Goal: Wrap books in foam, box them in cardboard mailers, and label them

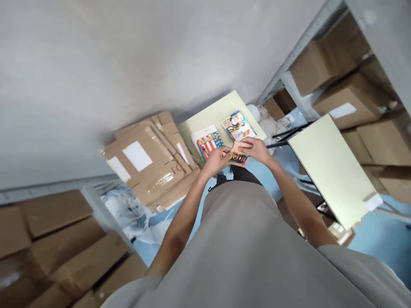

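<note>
Against the wall stands a table. Left hand and right hand grip a booklet between them; the flag book lies nearer the left.

Printed packet mid-scene reads as paper or card, can't tell which from where I stand. Flattened boxes on the left: matt brown cardboard; tape strips on them look like glossy plastic. Table top on the right: smooth, low-sheen. Near shirt: matt cloth. Crumpled wrap on the left: thin, looks plastic. Far wall: matt, fairly smooth.
</note>
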A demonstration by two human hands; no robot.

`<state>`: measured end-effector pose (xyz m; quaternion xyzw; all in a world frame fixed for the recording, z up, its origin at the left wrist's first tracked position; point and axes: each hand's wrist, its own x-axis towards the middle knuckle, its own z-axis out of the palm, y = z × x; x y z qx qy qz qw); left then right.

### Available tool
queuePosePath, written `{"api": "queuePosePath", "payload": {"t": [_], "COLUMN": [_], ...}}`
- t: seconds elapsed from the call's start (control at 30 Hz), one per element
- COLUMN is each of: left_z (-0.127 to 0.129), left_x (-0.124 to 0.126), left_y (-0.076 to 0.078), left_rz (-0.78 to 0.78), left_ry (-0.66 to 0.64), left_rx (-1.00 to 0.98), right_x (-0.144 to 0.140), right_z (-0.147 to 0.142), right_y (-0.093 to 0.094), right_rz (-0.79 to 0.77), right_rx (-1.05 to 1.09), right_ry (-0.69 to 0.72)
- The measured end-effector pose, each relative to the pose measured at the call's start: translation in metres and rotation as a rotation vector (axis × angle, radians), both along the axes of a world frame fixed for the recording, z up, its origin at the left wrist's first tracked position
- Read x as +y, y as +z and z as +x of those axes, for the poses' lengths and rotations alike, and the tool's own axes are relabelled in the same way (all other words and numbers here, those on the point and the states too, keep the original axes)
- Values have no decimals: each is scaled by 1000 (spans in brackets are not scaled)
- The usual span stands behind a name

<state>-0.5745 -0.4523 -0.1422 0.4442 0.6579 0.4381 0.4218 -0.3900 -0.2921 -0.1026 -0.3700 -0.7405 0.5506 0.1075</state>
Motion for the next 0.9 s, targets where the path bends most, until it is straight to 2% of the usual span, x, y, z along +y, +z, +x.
{"api": "queuePosePath", "payload": {"t": [0.17,0.27,0.33,0.43,0.6,0.73,0.9], "left_z": [46,80,103,138,204,274,363], "left_x": [63,96,116,144,199,251,304], "left_y": [9,22,32,48,67,68,58], "left_rz": [60,51,37,14,-62,-74,-92], "left_ry": [-110,-174,-222,-284,-314,-329,-372], "left_rx": [-166,-270,-307,-333,-386,-382,-367], "right_x": [1,-11,-18,-18,17,62,110], "right_z": [74,119,146,184,252,317,395], "right_y": [48,69,74,70,51,42,35], "right_rz": [193,261,277,261,58,69,75], "right_rx": [102,145,159,205,339,387,349], "right_ry": [-580,-807,-864,-900,-941,-1008,-1056]}}
